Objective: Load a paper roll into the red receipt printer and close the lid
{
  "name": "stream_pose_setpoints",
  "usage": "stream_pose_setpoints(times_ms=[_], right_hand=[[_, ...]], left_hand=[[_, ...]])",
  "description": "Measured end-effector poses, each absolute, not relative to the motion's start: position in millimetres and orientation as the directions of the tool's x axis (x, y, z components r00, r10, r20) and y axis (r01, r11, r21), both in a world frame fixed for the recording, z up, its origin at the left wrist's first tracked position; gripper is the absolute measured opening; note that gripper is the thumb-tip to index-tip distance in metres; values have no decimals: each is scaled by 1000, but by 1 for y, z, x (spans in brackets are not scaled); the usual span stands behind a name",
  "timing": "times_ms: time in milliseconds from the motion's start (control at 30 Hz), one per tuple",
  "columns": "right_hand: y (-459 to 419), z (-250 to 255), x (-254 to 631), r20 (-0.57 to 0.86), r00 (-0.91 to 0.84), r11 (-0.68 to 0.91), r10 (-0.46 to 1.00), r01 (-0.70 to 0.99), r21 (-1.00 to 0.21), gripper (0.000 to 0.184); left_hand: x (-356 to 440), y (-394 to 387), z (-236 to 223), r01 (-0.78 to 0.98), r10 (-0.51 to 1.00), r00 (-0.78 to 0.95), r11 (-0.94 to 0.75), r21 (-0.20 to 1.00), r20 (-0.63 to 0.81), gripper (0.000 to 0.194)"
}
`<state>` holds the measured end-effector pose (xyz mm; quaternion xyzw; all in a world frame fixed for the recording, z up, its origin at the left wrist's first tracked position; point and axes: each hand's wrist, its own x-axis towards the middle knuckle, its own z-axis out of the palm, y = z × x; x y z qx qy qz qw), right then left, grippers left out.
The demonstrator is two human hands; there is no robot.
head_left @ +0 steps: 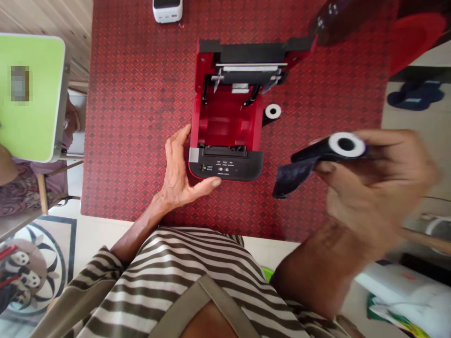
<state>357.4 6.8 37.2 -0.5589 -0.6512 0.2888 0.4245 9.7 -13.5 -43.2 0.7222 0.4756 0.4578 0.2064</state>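
A red and black label printer (226, 162) stands on the table with its lid raised and its red inside bare. My left hand (178, 171) grips its front left corner, fingers along the side and thumb at the front edge. To the right of the printer, my right hand (373, 183) holds a black ribbon roll (313, 149) with a white core end, pinched between thumb and fingers. A loose strip of dark ribbon (294, 178) hangs from that roll. A second roll with a white end (273, 111) lies beside the printer's right wall, partly hidden by it.
The printer rests on a red patterned table (134, 117). A small white device (167, 11) sits at the far edge, and a dark shiny object (334, 21) at the far right. A green-topped table (35, 126) is at the left, with part of a person beside it.
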Motion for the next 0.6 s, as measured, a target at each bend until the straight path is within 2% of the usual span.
stream_pose_setpoints(times_ms=[33, 100, 200, 333, 467, 533, 600], right_hand=[[6, 23, 357, 267, 114, 197, 957, 418, -887, 28], [7, 0, 350, 241, 219, 165, 946, 316, -934, 34], [9, -21, 336, 167, 152, 122, 974, 265, -957, 39], [6, -31, 327, 81, 62, 62, 995, 266, -962, 36], [-1, -34, 328, 45, 30, 35, 999, 276, -960, 37], [-7, -33, 334, 31, 7, 28, 999, 272, -962, 41], [-10, -28, 344, 19, -38, 29, 999, 276, -961, 54]], left_hand=[[9, -13, -43, 495, 875, 126, -463, 735, 467, 141], [8, -13, -44, 499, 875, 121, -462, 734, 468, 141], [7, -12, -43, 505, 877, 130, -460, 730, 463, 141], [6, -12, -39, 502, 884, 134, -450, 738, 448, 140], [7, -14, -39, 506, 889, 132, -441, 742, 438, 139], [7, -14, -41, 511, 890, 128, -438, 740, 438, 141], [7, -14, -43, 505, 886, 121, -444, 740, 448, 143]])
